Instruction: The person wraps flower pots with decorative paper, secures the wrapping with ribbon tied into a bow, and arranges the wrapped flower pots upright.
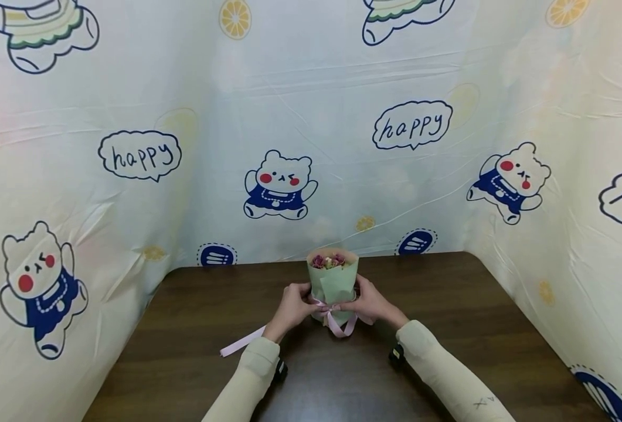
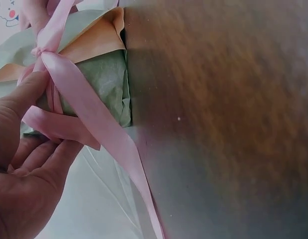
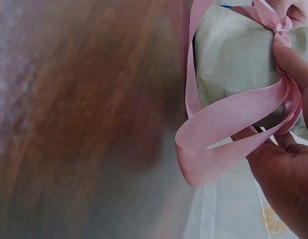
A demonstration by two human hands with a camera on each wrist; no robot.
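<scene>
A small bouquet [image 1: 337, 290] stands upright near the back middle of the table, wrapped in pale green paper with dark pink dried flowers [image 1: 325, 261] showing at the top. Pink ribbon [image 1: 337, 327] is knotted round its lower part. My left hand [image 1: 292, 309] grips the bouquet from the left, its thumb by the knot [image 2: 42, 51]. From the other side my right hand [image 1: 372, 302] holds it, thumb pressed close below the knot and fingers behind the paper. A folded ribbon loop [image 3: 231, 114] hangs beside the right fingers. In the left wrist view, tan paper [image 2: 96, 39] shows at a fold.
One long ribbon tail [image 1: 241, 342] trails left over the dark wooden table [image 1: 210, 310]. A pale printed cloth [image 1: 337, 117] hangs behind the table and along both sides. Dark wrist cameras [image 1: 397, 355] sit below the cuffs.
</scene>
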